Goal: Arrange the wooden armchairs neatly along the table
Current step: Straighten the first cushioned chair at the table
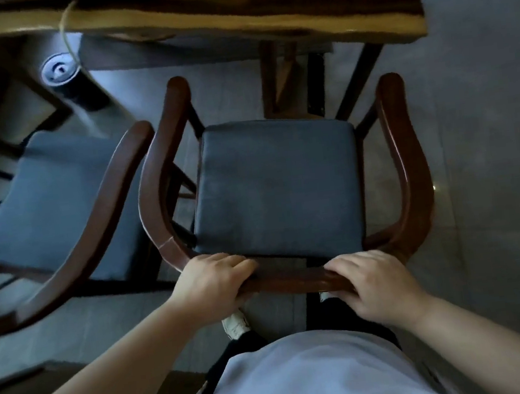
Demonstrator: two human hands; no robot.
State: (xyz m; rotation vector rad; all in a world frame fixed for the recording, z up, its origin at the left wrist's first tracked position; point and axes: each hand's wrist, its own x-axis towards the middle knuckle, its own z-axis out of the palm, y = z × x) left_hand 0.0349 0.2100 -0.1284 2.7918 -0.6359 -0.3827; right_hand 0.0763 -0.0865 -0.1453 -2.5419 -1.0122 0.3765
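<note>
Dark reddish-brown wood forms the curved rail of the armchair (408, 159) at the centre of the frame, which wraps around a dark blue-grey seat cushion (278, 184). Both hands grip the back section of that rail at the lower middle of the frame: the left hand (212, 284) is clamped over the rail's left bend with fingers curled onto its top, and the right hand (374, 284) is wrapped over the rail a little to the right, fingers folded across it. The chair's open front faces the bench (261, 3), a thick slab of dark wood with a pale live edge across the top of the frame; the armrest tips lie just short of that edge. A second armchair (100, 216) with a matching cushion stands at the left of the frame, angled, its right armrest just beside the first chair's left armrest. A dark cylindrical container (67, 79) stands on the grey tiled floor (483, 104) under the bench at upper left. A white shoe (235, 326) shows below the rail.
</note>
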